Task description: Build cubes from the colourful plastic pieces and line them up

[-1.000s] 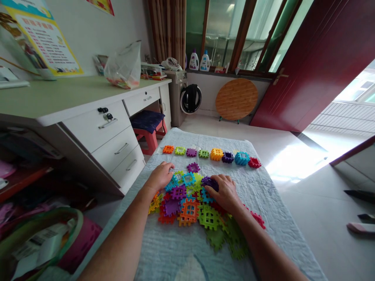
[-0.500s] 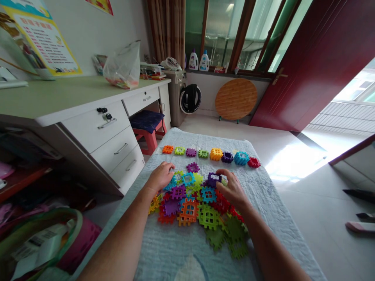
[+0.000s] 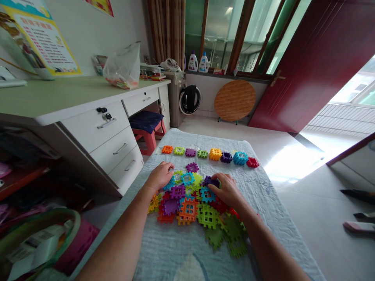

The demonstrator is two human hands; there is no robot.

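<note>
Interlocking plastic tiles (image 3: pixel 187 210) lie heaped on a cloth-covered surface (image 3: pixel 164 249) as the right hand (image 3: pixel 227 189) clasps a dark purple tile (image 3: pixel 208 180); the left hand (image 3: pixel 160 175), apart, sits at the heap's edge, its grip unclear.

The dark purple piece (image 3: pixel 211 181), a notched toy piece, is held tilted at the far right part of the pile (image 3: pixel 191 190), partly hidden. Just nearer lies a blue window piece (image 3: pixel 207 195). Left of the middle are 2 purple pieces, 1 a window piece (image 3: pixel 177 191) and 1 a solid piece (image 3: pixel 171 207). An orange window piece (image 3: pixel 188 211) lies flat at the near side, with a green window piece (image 3: pixel 208 217) just beside its right edge.
</note>
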